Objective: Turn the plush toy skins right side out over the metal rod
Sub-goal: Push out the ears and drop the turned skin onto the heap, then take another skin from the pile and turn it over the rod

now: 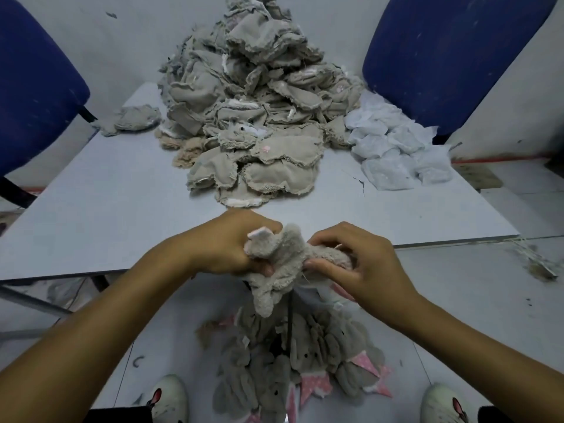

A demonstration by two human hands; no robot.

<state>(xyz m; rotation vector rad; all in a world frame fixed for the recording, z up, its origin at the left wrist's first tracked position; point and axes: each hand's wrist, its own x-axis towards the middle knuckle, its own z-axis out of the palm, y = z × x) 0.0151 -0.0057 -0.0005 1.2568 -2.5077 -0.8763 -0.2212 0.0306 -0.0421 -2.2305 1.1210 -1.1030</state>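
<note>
Grey plush skin [283,261] pinched by both hands' fingers [317,265] above the metal rod [289,319]

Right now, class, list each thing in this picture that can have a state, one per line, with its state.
Left hand: grips the skin's left end.
Right hand: pinches the skin's right end.
Plush skin in hand: fuzzy side out, bunched, over the rod.
Metal rod: upright, its top hidden under the skin.
Pile on table: heaped, raw seams showing, not yet turned.
Pile on floor: fuzzy side out, turned.
White bags: stacked beside the pile.
</note>
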